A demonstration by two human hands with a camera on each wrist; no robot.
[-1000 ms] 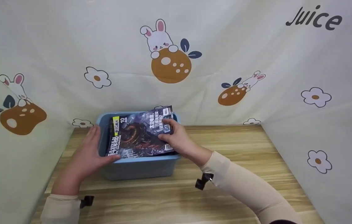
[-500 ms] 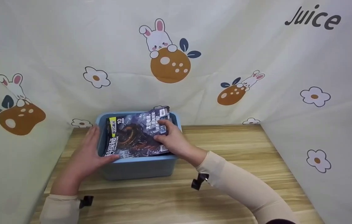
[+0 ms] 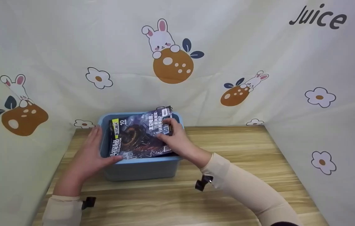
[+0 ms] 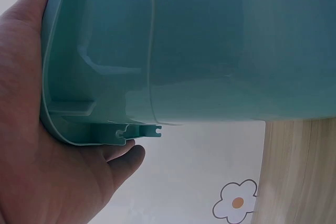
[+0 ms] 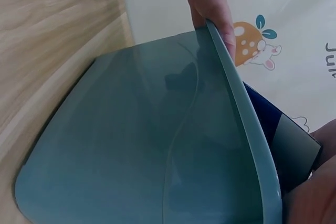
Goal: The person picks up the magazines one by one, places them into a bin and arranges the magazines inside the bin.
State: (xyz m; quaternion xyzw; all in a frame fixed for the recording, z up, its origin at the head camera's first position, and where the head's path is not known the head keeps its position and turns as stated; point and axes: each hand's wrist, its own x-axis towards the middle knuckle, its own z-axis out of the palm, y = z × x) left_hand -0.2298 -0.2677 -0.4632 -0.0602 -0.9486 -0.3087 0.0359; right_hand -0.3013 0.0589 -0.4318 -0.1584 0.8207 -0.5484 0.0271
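Observation:
A magazine (image 3: pixel 140 136) with a dark machine-like cover lies tilted in a light blue plastic bin (image 3: pixel 141 171), its upper right corner rising over the back rim. My left hand (image 3: pixel 91 153) grips the bin's front left corner, thumb along the front rim. In the left wrist view, its fingers reach under the bin's rim (image 4: pixel 46 77). My right hand (image 3: pixel 180 139) holds the magazine near its right edge, with thumb and forefinger on the cover; the other fingers are hidden. The right wrist view shows a dark edge of the magazine (image 5: pixel 294 150) above the bin's rim.
The bin stands at the back of a wood-grain table (image 3: pixel 227 175). A pale printed cloth (image 3: pixel 124 47) with rabbits and oranges hangs close behind it and along both sides. Small black camera mounts (image 3: pixel 203 183) sit on both wrists.
The magazine slid a little left with my right hand, bending slightly, then back a little to the right. The left hand and the bin stayed in place.

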